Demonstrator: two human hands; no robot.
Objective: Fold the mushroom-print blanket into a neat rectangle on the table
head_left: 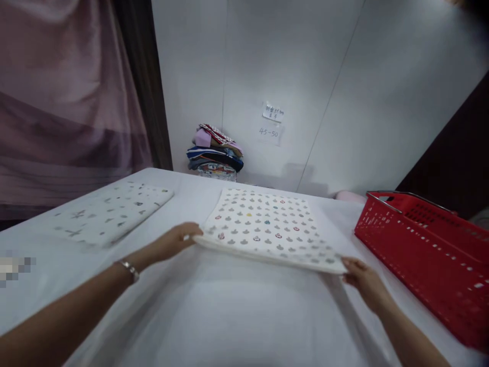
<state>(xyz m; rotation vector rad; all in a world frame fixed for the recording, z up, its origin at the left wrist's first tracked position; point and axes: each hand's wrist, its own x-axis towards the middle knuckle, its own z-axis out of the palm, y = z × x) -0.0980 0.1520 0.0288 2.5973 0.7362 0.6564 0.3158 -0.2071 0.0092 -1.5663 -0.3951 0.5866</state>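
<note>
A white cloth (263, 224) printed with small grey, red and coloured motifs lies folded flat on the white-covered table (244, 316). My left hand (183, 239) pinches its near left corner, thumb and fingers closed on the edge. At the near right corner, my right hand (359, 275) grips the same edge. That near edge is lifted slightly off the table and stretched between both hands, while the far part rests on the surface. A second folded white cloth (118, 211) with scattered grey leaf-like prints lies to the left, apart from my hands.
On the right stands a red plastic basket (424, 260) with a metal handle. A pile of folded fabrics (216, 150) sits behind the table's far edge by the wall. Paper notes (272, 122) hang on the wall. A pink curtain (69, 92) hangs at the left.
</note>
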